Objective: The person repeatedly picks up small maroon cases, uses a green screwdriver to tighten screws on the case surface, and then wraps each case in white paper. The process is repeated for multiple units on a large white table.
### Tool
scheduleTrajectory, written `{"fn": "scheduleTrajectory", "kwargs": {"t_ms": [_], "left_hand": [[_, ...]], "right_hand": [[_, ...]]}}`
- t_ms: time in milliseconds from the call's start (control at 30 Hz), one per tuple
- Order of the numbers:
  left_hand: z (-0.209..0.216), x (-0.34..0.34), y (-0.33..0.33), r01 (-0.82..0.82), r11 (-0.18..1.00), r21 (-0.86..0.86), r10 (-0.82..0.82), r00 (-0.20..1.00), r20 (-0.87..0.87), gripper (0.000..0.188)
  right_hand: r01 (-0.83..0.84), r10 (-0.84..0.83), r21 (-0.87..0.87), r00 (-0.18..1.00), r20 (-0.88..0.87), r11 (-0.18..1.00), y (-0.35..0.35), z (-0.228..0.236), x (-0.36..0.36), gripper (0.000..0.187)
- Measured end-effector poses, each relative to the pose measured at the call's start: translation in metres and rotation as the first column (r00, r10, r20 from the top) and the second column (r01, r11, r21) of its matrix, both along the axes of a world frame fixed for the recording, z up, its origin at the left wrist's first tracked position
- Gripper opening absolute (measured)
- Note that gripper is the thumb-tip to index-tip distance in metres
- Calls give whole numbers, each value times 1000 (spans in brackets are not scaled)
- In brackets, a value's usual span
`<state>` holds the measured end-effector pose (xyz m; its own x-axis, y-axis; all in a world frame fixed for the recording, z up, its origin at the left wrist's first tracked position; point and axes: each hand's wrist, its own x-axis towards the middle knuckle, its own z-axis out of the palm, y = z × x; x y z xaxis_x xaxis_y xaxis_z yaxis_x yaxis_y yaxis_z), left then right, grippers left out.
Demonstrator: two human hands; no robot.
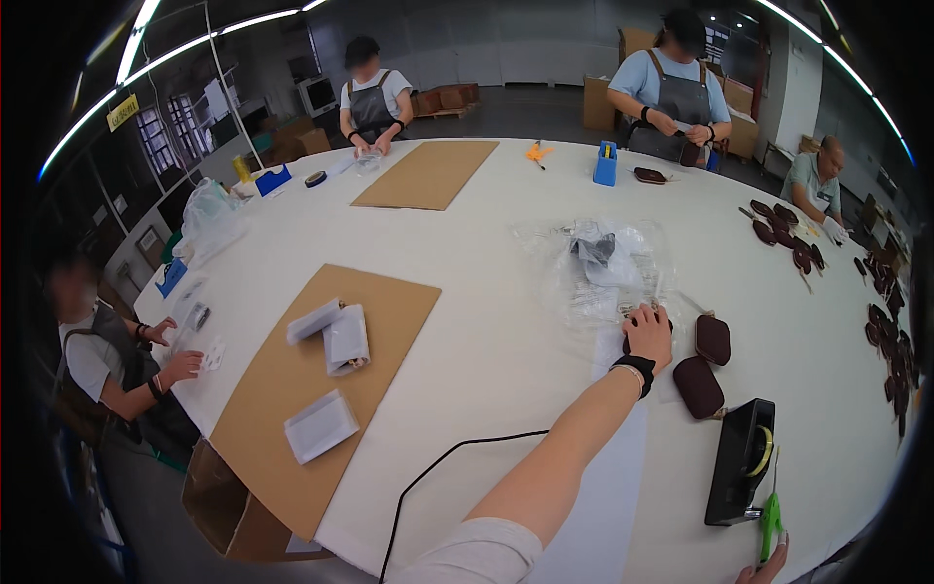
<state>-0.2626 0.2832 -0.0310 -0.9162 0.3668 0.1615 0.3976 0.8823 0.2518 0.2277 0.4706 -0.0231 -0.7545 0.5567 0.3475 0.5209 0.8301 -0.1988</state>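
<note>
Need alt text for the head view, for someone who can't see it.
The person's left hand mostly covers a dark item beside two maroon pouches on a white table; the right hand, at the lower edge, touches green scissors by a black tape dispenser. Clear plastic lies ahead; four co-workers are around the table.

White tube lights (139,41) glare overhead in both upper corners; the hall (545,63) beyond is dim. The white table (467,321) before me is softly and evenly lit, with small glints on the clear plastic bag (642,255) near my left hand (649,336), which shows fairly sharp. The faces (71,295) around me are blurred. Fisheye distortion bows the table's far edge, and a black vignette closes the sides.
</note>
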Motion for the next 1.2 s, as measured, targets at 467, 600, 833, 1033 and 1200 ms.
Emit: {"fn": "scheduleTrajectory", "kwargs": {"t_ms": [467, 600, 833, 1033, 1200], "left_hand": [[70, 175, -132, -725, 184, 664, -975, -219, 32, 74], [67, 300, -123, -756, 411, 510, -881, -473, 8, 91], [15, 461, -60, -629, 721, 289, -653, -757, -19, 75], [-88, 507, -43, -482, 873, 79, -488, -852, 192, 54], [-120, 498, -50, -451, 891, 52, -441, -832, 338, 54]], "right_hand": [[61, -62, 33, 997, 37, 998, 58, -17, -42, 60], [73, -138, -366, 978, -155, 928, 22, 35, -4, 31], [121, -391, -857, 915, -99, 500, -103, 123, 245, 17], [425, 183, -804, 827, 532, 416, -215, 112, 297, 39], [475, 199, -774, 783, 589, 419, -215, 86, 283, 32]]}}
